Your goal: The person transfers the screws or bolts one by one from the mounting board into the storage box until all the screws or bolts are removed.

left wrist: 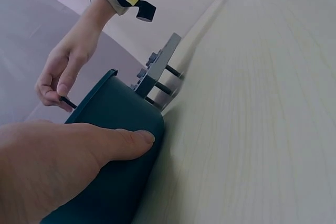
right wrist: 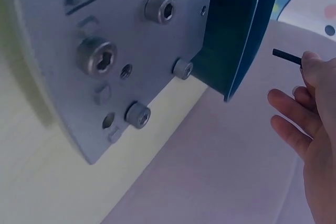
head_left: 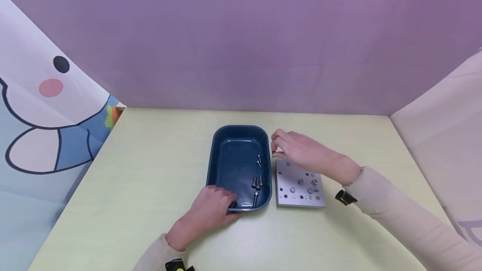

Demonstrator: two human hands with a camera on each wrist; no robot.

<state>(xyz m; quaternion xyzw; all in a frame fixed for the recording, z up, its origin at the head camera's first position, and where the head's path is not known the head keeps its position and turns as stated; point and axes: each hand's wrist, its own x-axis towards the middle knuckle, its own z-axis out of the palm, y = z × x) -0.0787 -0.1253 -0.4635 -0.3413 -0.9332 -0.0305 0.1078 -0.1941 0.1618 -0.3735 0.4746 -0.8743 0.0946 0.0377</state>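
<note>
My left hand (head_left: 212,204) grips the near left corner of a dark teal plastic tray (head_left: 233,158), thumb on the outer wall (left wrist: 118,114) and fingers over the rim. Several silver socket-head screws (head_left: 255,199) lie along the tray's right side. Beyond the tray's right rim, above the far edge of a grey metal plate (head_left: 290,177), my right hand (head_left: 297,147) pinches a small screw (right wrist: 286,56) between thumb and fingertips. Only its dark shank shows; the fingers hide its head. Several socket-head screws (right wrist: 97,57) stand in the plate, among bare holes.
Tray and plate sit side by side on a pale wood-grain table (head_left: 158,158). A purple cloth wall (head_left: 241,45) rises behind the table. Cloth printed with a cartoon figure (head_left: 49,95) hangs at the left, and a pale cloth (head_left: 444,137) at the right.
</note>
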